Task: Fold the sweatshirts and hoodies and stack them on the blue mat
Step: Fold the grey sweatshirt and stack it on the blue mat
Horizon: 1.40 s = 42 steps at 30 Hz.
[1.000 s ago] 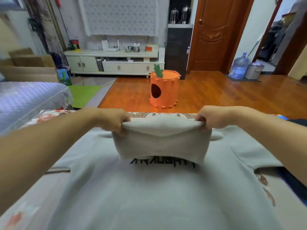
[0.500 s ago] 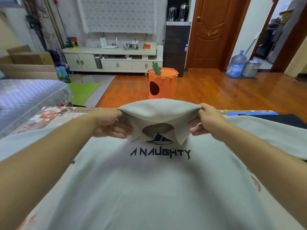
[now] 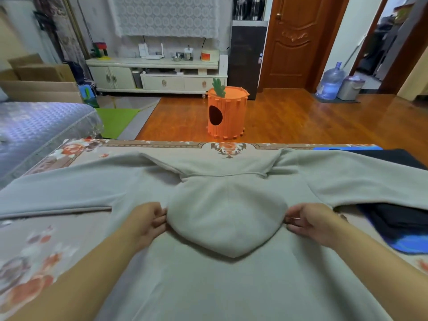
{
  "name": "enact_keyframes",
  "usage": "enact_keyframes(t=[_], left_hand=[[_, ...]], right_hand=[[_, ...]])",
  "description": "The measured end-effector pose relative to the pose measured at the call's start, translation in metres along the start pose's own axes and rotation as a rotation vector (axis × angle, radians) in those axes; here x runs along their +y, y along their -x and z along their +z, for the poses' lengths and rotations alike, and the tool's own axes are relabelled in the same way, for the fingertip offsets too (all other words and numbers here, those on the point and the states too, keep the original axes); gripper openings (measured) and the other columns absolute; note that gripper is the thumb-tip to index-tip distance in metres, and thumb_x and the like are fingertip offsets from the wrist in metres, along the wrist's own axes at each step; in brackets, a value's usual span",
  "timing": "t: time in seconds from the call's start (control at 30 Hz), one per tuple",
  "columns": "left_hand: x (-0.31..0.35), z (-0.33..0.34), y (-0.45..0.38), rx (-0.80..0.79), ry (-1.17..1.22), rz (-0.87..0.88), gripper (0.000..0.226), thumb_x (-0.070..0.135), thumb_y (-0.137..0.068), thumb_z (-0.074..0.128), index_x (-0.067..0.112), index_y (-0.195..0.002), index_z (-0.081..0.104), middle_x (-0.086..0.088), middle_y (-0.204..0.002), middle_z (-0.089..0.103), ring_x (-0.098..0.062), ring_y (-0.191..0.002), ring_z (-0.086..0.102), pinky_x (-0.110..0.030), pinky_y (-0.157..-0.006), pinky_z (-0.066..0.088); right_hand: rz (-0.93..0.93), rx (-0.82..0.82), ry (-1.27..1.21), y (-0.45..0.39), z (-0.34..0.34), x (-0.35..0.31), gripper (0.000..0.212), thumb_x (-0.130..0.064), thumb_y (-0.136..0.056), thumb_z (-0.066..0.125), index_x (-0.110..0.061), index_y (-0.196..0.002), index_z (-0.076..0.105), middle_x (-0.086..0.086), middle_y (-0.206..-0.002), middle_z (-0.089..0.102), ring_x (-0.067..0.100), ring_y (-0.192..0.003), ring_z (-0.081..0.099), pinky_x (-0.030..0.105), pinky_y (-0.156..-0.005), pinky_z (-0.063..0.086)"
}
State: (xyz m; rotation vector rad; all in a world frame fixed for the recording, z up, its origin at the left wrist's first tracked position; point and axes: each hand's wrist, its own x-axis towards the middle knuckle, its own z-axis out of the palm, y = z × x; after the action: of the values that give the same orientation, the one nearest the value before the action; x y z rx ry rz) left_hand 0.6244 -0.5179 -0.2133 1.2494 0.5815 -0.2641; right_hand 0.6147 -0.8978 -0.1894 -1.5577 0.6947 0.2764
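A light grey hoodie (image 3: 208,286) lies spread flat on the floral-covered surface (image 3: 41,239), sleeves stretched out left and right. Its hood (image 3: 227,216) is folded down onto the body and hides the printed lettering. My left hand (image 3: 146,222) pinches the hood's left edge and my right hand (image 3: 312,222) pinches its right edge, both low on the cloth. The blue mat (image 3: 407,247) shows at the right edge, with a dark folded garment (image 3: 398,218) lying on it, partly under the hoodie's right sleeve.
Beyond the surface's far edge is wooden floor with an orange carrot-shaped stool (image 3: 227,112). A bed with a purple cover (image 3: 39,126) stands to the left. A low white cabinet (image 3: 157,75), a water jug (image 3: 330,82) and a bin (image 3: 349,88) are far back.
My hands have brought the hood from held up at the far edge down toward me and laid it flat on the hoodie's body, covering the lettering.
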Motion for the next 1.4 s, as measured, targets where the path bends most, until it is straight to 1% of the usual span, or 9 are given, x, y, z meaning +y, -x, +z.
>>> enact_keyframes(t=[0.17,0.27,0.5,0.67,0.77,0.83,0.93,1.07,1.4], left_hand=[[0.043,0.025,-0.028,0.069,-0.255,-0.033,0.024,0.035,-0.101,0.055,0.011,-0.102,0.051,-0.013,-0.074,0.057,-0.023,-0.057,0.052,-0.032,-0.057,0.048],[0.044,0.040,-0.052,0.080,-0.382,-0.017,0.023,0.024,-0.098,0.063,0.003,-0.104,0.067,-0.016,-0.078,0.068,-0.025,-0.061,0.061,-0.030,-0.059,0.053],[0.075,0.059,-0.091,0.243,-0.378,0.389,0.015,0.005,-0.089,0.068,0.019,-0.093,0.068,-0.007,-0.101,0.069,-0.029,-0.101,0.065,-0.040,-0.088,0.055],[0.056,0.061,-0.099,0.357,-1.028,0.485,0.042,0.010,-0.092,0.048,0.022,-0.130,0.060,-0.016,-0.134,0.052,-0.037,-0.122,0.049,-0.042,-0.103,0.041],[0.024,0.075,-0.079,0.391,-1.266,0.870,0.042,0.025,-0.093,0.049,0.024,-0.134,0.058,-0.015,-0.144,0.045,-0.039,-0.132,0.041,-0.048,-0.109,0.037],[0.001,0.083,-0.067,0.283,-1.516,0.896,0.049,0.048,-0.098,0.038,0.035,-0.144,0.046,-0.013,-0.160,0.029,-0.039,-0.144,0.027,-0.051,-0.117,0.026],[-0.020,0.080,-0.070,0.122,-1.678,0.566,0.064,0.066,-0.098,0.015,0.045,-0.158,0.007,-0.001,-0.169,-0.008,-0.031,-0.154,-0.011,-0.052,-0.123,-0.006],[-0.028,0.074,-0.070,0.187,-1.656,0.671,0.064,0.065,-0.098,0.013,0.045,-0.159,0.005,0.002,-0.170,-0.008,-0.026,-0.155,-0.014,-0.050,-0.123,-0.010],[-0.030,0.074,-0.069,0.250,-1.608,0.721,0.062,0.056,-0.098,0.020,0.042,-0.158,0.016,0.001,-0.169,0.008,-0.024,-0.155,-0.001,-0.050,-0.124,-0.003]], right_hand=[[0.072,-0.053,0.023,-0.039,0.003,-0.032,0.025,-0.032,-0.101,0.049,-0.007,-0.101,0.052,0.015,-0.085,0.057,0.029,-0.070,0.057,0.037,-0.064,0.050],[0.072,-0.079,0.149,-0.068,0.024,-0.046,0.042,-0.049,-0.096,0.056,-0.010,-0.108,0.065,0.008,-0.093,0.066,0.025,-0.084,0.060,0.033,-0.080,0.051],[-0.277,0.137,0.167,-0.105,0.052,-0.067,0.015,-0.010,-0.087,0.072,-0.017,-0.100,0.068,0.009,-0.116,0.067,0.028,-0.105,0.064,0.040,-0.094,0.053],[-0.463,0.292,0.428,-0.109,0.065,-0.046,0.030,-0.005,-0.093,0.052,-0.018,-0.118,0.061,0.011,-0.128,0.059,0.028,-0.108,0.056,0.032,-0.088,0.045],[-0.762,0.533,0.743,-0.090,0.076,-0.041,0.034,-0.024,-0.099,0.045,-0.015,-0.131,0.052,0.013,-0.137,0.045,0.037,-0.123,0.042,0.043,-0.098,0.038],[-0.643,0.495,0.806,-0.080,0.084,-0.041,0.046,-0.039,-0.101,0.040,-0.013,-0.138,0.044,0.013,-0.141,0.040,0.039,-0.126,0.040,0.047,-0.097,0.040],[-0.218,0.336,0.734,-0.082,0.081,-0.052,0.062,-0.052,-0.100,0.035,-0.006,-0.141,0.043,0.017,-0.143,0.047,0.038,-0.128,0.047,0.043,-0.100,0.041],[-0.021,-0.025,0.225,-0.094,0.069,-0.073,0.044,-0.043,-0.093,0.065,-0.011,-0.123,0.064,0.008,-0.119,0.068,0.024,-0.104,0.065,0.035,-0.092,0.051],[-0.171,-0.024,0.018,-0.100,0.069,-0.067,0.040,0.005,-0.085,0.056,-0.018,-0.114,0.069,0.010,-0.109,0.072,0.031,-0.097,0.068,0.042,-0.088,0.056]])
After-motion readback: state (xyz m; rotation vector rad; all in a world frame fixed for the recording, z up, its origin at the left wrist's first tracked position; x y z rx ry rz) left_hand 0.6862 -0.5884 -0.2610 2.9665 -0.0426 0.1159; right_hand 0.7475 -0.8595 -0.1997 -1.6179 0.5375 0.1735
